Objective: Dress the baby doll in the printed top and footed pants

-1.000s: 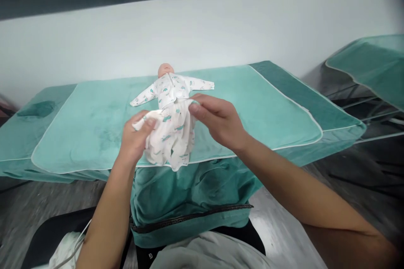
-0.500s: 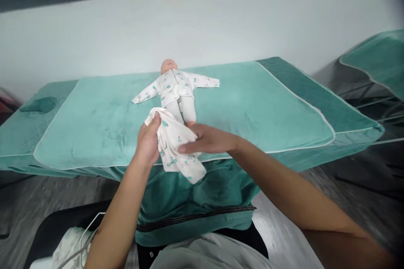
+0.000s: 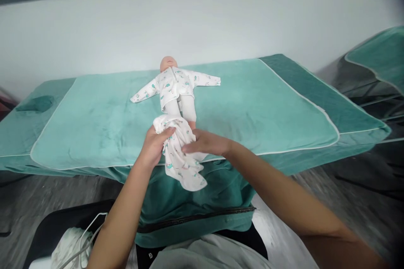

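Note:
A baby doll (image 3: 174,88) lies on its back on a teal towel (image 3: 252,105), head toward the wall. It wears a white printed top, and its white legs are bare. Both my hands hold small white printed baby trousers (image 3: 182,155) just below the doll's feet. My left hand (image 3: 154,146) grips the bunched waistband at the left. My right hand (image 3: 205,143) pinches the cloth from the right, and the trouser legs hang over the bed's near edge.
The towel covers a teal massage bed (image 3: 353,113) against a white wall. A second teal-covered bed (image 3: 378,59) stands at the right. A small teal cloth (image 3: 34,103) lies at the bed's left end. A white cable (image 3: 85,239) runs over my lap.
The trousers came away from the doll's body and legs, toward me, baring the legs. My hands lowered to the doll's feet and bunched the waistband.

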### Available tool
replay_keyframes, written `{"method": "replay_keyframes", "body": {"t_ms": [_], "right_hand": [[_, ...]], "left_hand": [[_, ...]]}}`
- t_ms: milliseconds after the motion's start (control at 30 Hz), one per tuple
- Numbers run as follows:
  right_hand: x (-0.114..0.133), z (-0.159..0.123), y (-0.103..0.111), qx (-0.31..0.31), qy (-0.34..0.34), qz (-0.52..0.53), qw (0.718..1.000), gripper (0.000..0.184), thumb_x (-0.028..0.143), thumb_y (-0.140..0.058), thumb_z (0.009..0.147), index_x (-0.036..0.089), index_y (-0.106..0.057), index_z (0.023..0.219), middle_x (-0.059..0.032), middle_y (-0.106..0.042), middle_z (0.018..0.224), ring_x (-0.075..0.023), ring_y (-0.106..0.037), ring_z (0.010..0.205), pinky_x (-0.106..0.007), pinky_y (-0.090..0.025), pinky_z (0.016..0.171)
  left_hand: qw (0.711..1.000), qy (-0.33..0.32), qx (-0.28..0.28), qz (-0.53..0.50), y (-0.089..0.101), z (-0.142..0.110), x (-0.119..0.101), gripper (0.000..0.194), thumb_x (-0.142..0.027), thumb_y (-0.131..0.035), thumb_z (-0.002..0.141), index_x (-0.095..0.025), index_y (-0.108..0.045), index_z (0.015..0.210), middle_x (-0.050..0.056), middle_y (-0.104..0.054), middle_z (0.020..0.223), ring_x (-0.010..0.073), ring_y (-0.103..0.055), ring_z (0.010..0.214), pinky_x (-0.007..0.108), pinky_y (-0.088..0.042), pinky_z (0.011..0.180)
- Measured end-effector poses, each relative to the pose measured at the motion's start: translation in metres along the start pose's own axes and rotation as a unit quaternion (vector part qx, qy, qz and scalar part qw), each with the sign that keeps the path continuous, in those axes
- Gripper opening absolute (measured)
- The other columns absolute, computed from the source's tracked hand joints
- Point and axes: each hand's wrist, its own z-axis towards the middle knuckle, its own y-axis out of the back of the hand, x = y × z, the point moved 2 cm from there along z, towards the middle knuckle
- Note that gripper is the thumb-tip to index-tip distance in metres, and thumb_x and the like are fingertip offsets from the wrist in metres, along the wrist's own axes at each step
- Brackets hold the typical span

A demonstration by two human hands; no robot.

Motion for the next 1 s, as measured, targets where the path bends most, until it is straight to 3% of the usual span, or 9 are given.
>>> {"method": "replay_keyframes", "body": {"t_ms": [100, 200, 267, 333, 467, 600, 833, 900, 1000], "right_hand": [[-0.009, -0.002, 0.007, -0.037, 0.021, 0.002, 0.999, 0.044, 0.052, -0.086, 0.072, 0.017, -0.077, 0.098, -0.0044, -0.078, 0.095, -0.0218, -0.071, 0.090, -0.034, -0.057, 0.082], [-0.018, -0.004, 0.018, -0.151, 0.078, 0.114, 0.979, 0.046, 0.058, -0.081, 0.077, 0.018, -0.076, 0.098, -0.0059, -0.078, 0.094, -0.0210, -0.071, 0.085, -0.033, -0.057, 0.078], [-0.028, -0.007, 0.021, -0.175, 0.067, 0.147, 0.971, 0.048, 0.062, -0.077, 0.079, 0.018, -0.074, 0.099, -0.0064, -0.077, 0.092, -0.0214, -0.071, 0.081, -0.033, -0.057, 0.075], [-0.041, -0.009, 0.023, -0.194, 0.044, 0.138, 0.970, 0.048, 0.063, -0.074, 0.081, 0.019, -0.073, 0.102, -0.0061, -0.077, 0.091, -0.0224, -0.070, 0.080, -0.034, -0.056, 0.075], [-0.069, -0.006, 0.035, -0.285, 0.059, 0.039, 0.956, 0.045, 0.059, -0.072, 0.082, 0.019, -0.073, 0.102, -0.0072, -0.077, 0.100, -0.0254, -0.068, 0.091, -0.038, -0.054, 0.085], [-0.087, 0.005, 0.058, -0.389, 0.099, -0.069, 0.913, 0.036, 0.045, -0.065, 0.083, 0.018, -0.072, 0.106, -0.0087, -0.076, 0.109, -0.0270, -0.066, 0.103, -0.041, -0.050, 0.096], [-0.088, 0.015, 0.074, -0.428, 0.044, -0.152, 0.890, 0.040, 0.049, -0.053, 0.089, 0.016, -0.071, 0.103, -0.0098, -0.077, 0.107, -0.0298, -0.064, 0.103, -0.038, -0.049, 0.088], [-0.088, 0.016, 0.077, -0.412, 0.028, -0.157, 0.897, 0.042, 0.052, -0.053, 0.089, 0.016, -0.071, 0.100, -0.0100, -0.077, 0.104, -0.0298, -0.064, 0.100, -0.038, -0.048, 0.087], [-0.090, 0.018, 0.083, -0.389, 0.035, -0.129, 0.911, 0.044, 0.053, -0.056, 0.088, 0.015, -0.072, 0.103, -0.0103, -0.076, 0.109, -0.0293, -0.065, 0.102, -0.039, -0.049, 0.090]], "left_hand": [[0.998, 0.046, 0.030, 0.014, 0.003, 0.001, 0.010, 0.046, -0.044, -0.084, 0.076, -0.015, -0.075, 0.110, 0.010, -0.080, 0.101, 0.0257, -0.076, 0.093, 0.034, -0.059, 0.083], [0.977, 0.139, 0.142, 0.073, 0.008, -0.006, 0.020, 0.054, -0.042, -0.088, 0.071, -0.016, -0.075, 0.116, 0.010, -0.079, 0.109, 0.0273, -0.074, 0.099, 0.037, -0.059, 0.088], [0.955, 0.189, 0.197, 0.117, 0.010, -0.011, 0.027, 0.053, -0.039, -0.090, 0.069, -0.016, -0.075, 0.115, 0.011, -0.079, 0.111, 0.0284, -0.074, 0.100, 0.038, -0.058, 0.088], [0.959, 0.178, 0.180, 0.127, 0.010, -0.010, 0.032, 0.050, -0.042, -0.085, 0.074, -0.016, -0.074, 0.115, 0.012, -0.078, 0.112, 0.0282, -0.073, 0.100, 0.039, -0.057, 0.089], [0.982, 0.033, 0.036, 0.181, 0.006, 0.013, 0.042, 0.042, -0.038, -0.074, 0.083, -0.016, -0.069, 0.118, 0.009, -0.076, 0.116, 0.0238, -0.069, 0.103, 0.034, -0.052, 0.093], [0.918, -0.045, -0.012, 0.393, -0.009, 0.042, 0.046, 0.017, -0.027, -0.060, 0.088, -0.016, -0.067, 0.099, 0.006, -0.075, 0.098, 0.0209, -0.067, 0.093, 0.030, -0.049, 0.084], [0.733, -0.006, 0.032, 0.679, -0.040, 0.054, 0.042, 0.027, -0.031, -0.047, 0.098, -0.017, -0.062, 0.114, 0.019, -0.074, 0.105, 0.0314, -0.071, 0.098, 0.037, -0.049, 0.080], [0.719, -0.003, 0.045, 0.694, -0.044, 0.053, 0.043, 0.029, -0.034, -0.047, 0.098, -0.017, -0.062, 0.116, 0.020, -0.074, 0.105, 0.0333, -0.072, 0.099, 0.038, -0.049, 0.081], [0.755, 0.013, 0.055, 0.653, -0.043, 0.056, 0.045, 0.031, -0.037, -0.049, 0.097, -0.016, -0.064, 0.116, 0.019, -0.075, 0.109, 0.0339, -0.071, 0.104, 0.039, -0.050, 0.084]]}}
